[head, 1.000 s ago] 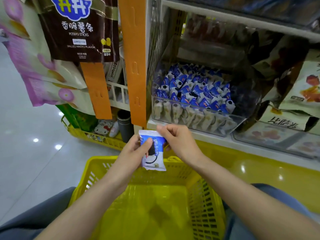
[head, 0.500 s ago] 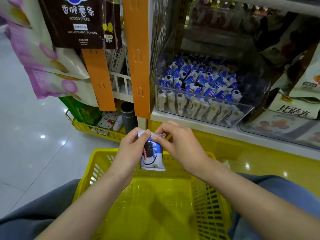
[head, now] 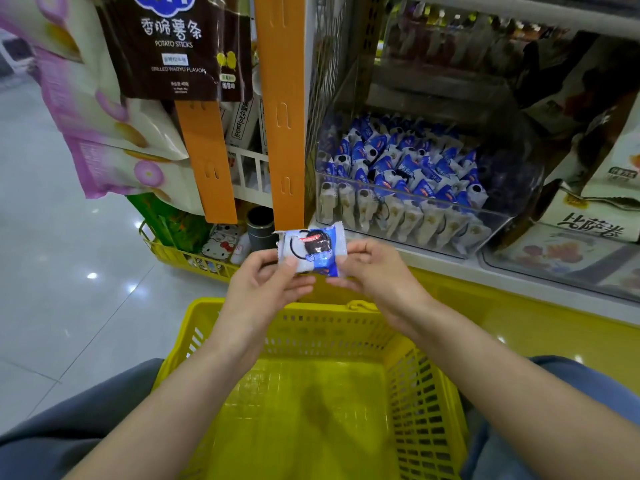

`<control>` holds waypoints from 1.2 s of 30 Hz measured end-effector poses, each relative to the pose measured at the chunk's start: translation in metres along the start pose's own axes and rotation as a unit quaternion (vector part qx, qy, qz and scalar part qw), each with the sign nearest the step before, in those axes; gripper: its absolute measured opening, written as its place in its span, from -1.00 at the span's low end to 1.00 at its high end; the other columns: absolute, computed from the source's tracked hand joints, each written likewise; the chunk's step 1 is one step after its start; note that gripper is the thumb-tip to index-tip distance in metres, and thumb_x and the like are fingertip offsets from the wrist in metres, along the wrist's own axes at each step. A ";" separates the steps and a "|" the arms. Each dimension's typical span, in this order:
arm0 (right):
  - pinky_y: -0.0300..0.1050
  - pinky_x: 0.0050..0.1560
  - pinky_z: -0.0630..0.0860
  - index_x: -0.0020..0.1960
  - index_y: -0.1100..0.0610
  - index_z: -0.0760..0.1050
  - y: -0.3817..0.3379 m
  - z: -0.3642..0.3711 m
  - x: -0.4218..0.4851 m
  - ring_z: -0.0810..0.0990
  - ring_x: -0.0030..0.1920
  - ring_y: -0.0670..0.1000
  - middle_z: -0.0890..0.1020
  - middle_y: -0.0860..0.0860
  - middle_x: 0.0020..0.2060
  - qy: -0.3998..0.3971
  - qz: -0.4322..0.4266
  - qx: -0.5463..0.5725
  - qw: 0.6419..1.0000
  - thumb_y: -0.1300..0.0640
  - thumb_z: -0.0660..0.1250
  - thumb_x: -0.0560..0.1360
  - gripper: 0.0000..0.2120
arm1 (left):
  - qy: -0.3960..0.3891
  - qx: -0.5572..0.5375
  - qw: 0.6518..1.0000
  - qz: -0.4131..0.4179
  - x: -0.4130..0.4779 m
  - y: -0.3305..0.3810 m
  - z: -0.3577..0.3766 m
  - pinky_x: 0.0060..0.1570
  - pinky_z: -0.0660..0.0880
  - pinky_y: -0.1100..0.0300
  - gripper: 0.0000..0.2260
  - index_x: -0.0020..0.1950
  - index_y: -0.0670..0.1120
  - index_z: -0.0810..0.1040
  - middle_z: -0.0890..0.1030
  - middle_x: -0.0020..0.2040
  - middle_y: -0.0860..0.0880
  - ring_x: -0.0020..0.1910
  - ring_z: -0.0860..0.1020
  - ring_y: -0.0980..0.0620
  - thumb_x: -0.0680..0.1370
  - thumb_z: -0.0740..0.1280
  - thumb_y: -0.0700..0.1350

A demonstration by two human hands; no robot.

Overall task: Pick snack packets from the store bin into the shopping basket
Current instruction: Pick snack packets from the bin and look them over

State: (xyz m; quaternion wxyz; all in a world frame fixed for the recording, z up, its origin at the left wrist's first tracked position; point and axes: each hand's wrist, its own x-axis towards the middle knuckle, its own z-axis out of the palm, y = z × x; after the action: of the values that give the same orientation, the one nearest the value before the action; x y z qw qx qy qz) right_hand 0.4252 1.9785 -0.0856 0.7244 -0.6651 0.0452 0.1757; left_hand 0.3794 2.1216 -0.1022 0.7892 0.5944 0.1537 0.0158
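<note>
one cookie packet in both hands, not yet in the basket

the left hand (head: 266, 285) pinches the left end of a small blue-and-white cookie packet (head: 311, 251), thumb on its front and fingers curled behind. the right hand (head: 374, 271) pinches the packet's right end between thumb and fingertips. both forearms reach forward from the bottom of the view, wrists bent slightly inward, so the packet lies sideways, face toward the camera. it hangs in the air over the far rim of the yellow shopping basket (head: 426, 393), touching neither the basket nor the shelf.

the step in hand looks like the carry from bin to basket, paused to look at the packet. the next move probably calls for one hand to let go, the other to lower the packet past the rim and release it over the basket's floor. no packet shows there yet.

just beyond, on the shelf, the clear store bin (head: 415, 199) holds many matching packets. potato stick bags (head: 173, 46) hang at upper left.
</note>
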 end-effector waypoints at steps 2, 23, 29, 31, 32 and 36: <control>-0.22 -0.25 0.61 -0.02 0.22 0.36 0.002 0.001 -0.003 0.58 -0.24 0.01 0.54 0.18 -0.18 -0.034 0.021 -0.045 0.998 0.42 0.25 0.49 -0.84 | 0.016 0.037 0.999 0.020 0.000 0.001 -0.003 -0.25 0.59 0.27 -0.87 0.04 -0.13 0.51 0.67 -0.10 -0.12 -0.17 0.67 -0.03 0.59 0.21 -0.13; 0.10 0.03 0.56 -0.13 0.10 0.53 0.008 0.007 -0.014 0.63 -0.11 0.06 0.66 0.08 -0.17 -0.113 -0.166 -0.275 0.940 0.17 0.39 0.45 -0.96 | 0.015 0.225 0.968 0.113 -0.016 0.003 -0.007 -0.17 0.56 -0.03 -0.83 -0.13 -0.11 0.59 0.64 -0.23 -0.15 -0.22 0.61 -0.05 0.58 0.24 -0.16; 0.01 -0.19 0.56 -0.19 0.02 0.54 0.010 0.007 -0.015 0.61 -0.20 0.05 0.65 0.03 -0.27 -0.064 -0.227 -0.301 0.924 0.11 0.35 0.49 -0.92 | 0.012 0.179 0.982 0.066 -0.012 0.000 -0.006 -0.24 0.54 0.14 -0.83 -0.20 -0.04 0.58 0.64 -0.30 -0.03 -0.27 0.60 0.07 0.55 0.27 -0.19; -0.08 -0.24 0.52 -0.14 0.03 0.53 0.010 0.005 -0.016 0.54 -0.24 -0.07 0.60 -0.08 -0.26 -0.050 -0.314 -0.409 0.855 0.06 0.32 0.50 -0.93 | 0.014 0.150 0.988 0.033 -0.010 -0.003 -0.004 -0.23 0.53 0.13 -0.84 -0.19 -0.08 0.58 0.63 -0.28 -0.06 -0.27 0.58 0.06 0.56 0.26 -0.18; -0.06 -0.24 0.51 -0.12 0.05 0.52 0.011 0.004 -0.016 0.53 -0.24 -0.08 0.57 -0.09 -0.24 -0.048 -0.347 -0.447 0.823 0.06 0.31 0.51 -0.92 | 0.013 0.140 0.990 0.022 -0.010 -0.004 -0.003 -0.25 0.53 0.17 -0.84 -0.19 -0.08 0.58 0.62 -0.29 -0.05 -0.28 0.58 0.08 0.56 0.26 -0.17; -0.13 -0.27 0.49 -0.13 0.06 0.53 0.011 0.003 -0.015 0.50 -0.28 -0.09 0.56 -0.08 -0.28 -0.036 -0.350 -0.435 0.829 0.10 0.32 0.50 -0.94 | -0.006 0.112 0.994 -0.007 -0.008 -0.004 -0.002 -0.24 0.55 0.18 -0.86 -0.11 -0.11 0.59 0.66 -0.27 -0.03 -0.26 0.62 0.09 0.56 0.27 -0.10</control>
State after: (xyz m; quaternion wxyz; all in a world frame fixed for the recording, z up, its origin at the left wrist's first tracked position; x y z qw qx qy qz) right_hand 0.4073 1.9795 -0.0907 0.3742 -0.8758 -0.2981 -0.0639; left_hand 0.3708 2.1203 -0.1047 0.7188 0.6779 0.1537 -0.0109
